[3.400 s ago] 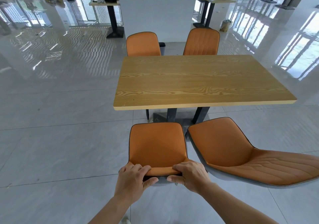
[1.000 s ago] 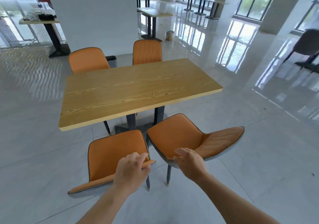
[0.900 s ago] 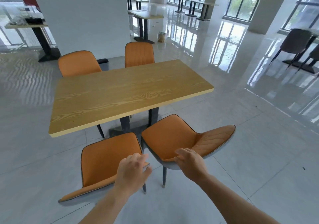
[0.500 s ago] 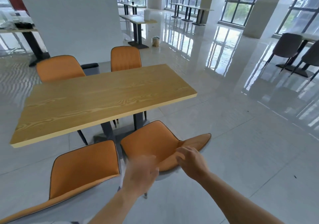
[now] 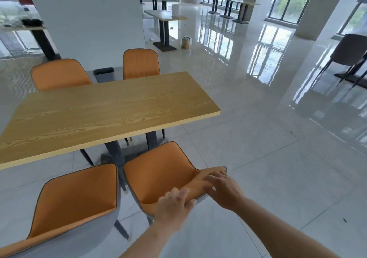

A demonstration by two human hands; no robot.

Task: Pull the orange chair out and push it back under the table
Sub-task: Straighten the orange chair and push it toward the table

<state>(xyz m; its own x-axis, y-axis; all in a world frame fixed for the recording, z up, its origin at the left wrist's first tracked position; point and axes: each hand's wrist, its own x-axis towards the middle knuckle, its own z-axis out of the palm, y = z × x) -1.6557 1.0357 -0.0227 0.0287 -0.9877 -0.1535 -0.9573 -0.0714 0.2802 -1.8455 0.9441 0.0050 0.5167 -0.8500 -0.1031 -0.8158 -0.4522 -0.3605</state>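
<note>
Two orange chairs stand on my side of the wooden table point(image 5: 111, 108). The right orange chair point(image 5: 160, 176) is turned at an angle, with its seat partly under the table edge. My left hand point(image 5: 174, 206) lies over the top rim of its backrest, fingers on the orange front and thumb against the rim. My right hand point(image 5: 224, 188) rests further right on the same rim, fingers spread flat. The left orange chair point(image 5: 77, 198) stands close beside it, and neither hand touches it.
Two more orange chairs point(image 5: 59, 74) point(image 5: 141, 63) stand at the table's far side, with a grey bin point(image 5: 104, 74) between them. A white wall panel point(image 5: 89, 23) rises behind. Dark chairs point(image 5: 349, 53) stand far right. Glossy tiled floor spreads out to the right.
I have let go of the left chair and turned right. Both hands moved over to the right chair's backrest; the left hand has just landed on its rim.
</note>
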